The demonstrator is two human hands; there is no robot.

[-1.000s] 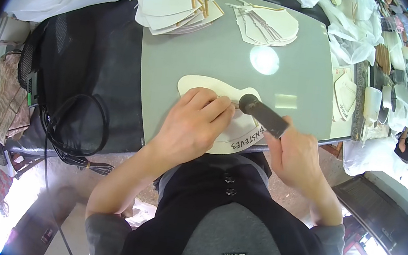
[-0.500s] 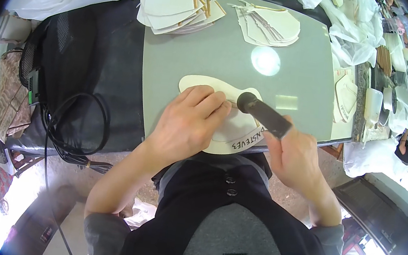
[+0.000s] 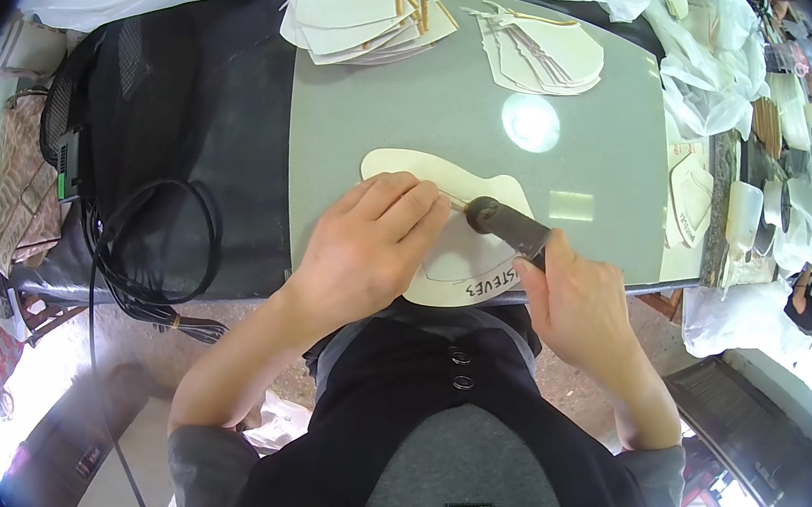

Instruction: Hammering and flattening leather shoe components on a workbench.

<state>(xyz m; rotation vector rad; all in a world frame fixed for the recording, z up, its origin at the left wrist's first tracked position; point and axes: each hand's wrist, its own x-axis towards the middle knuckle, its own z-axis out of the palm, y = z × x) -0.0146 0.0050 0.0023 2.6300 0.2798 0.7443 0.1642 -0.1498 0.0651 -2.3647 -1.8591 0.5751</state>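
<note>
A cream sole-shaped board [image 3: 401, 161] with dark lettering along its near edge lies at the front of the grey-green work plate. On top of it is a white curved piece [image 3: 466, 250] with a thin tan strip along one edge. My left hand [image 3: 368, 234] has its fingers bent together, pressing on the white piece and hiding part of it. In my right hand [image 3: 581, 299] is a dark hammer [image 3: 514, 228], closed in my fingers. Its round end rests at or just above the strip, right of my left fingertips; contact is hard to judge.
At the back of the work plate [image 3: 362, 108] lie two stacks of white cut pieces, one on the left [image 3: 344, 6] and one on the right [image 3: 549, 54]. A black cable [image 3: 212, 241] loops at the left. Plastic wrapping [image 3: 713, 68] and a clear bottle [image 3: 743, 217] are at the right.
The hammer and my right hand have shifted slightly left, bringing its round end nearer my left fingers. My left hand stays almost in place on the piece.
</note>
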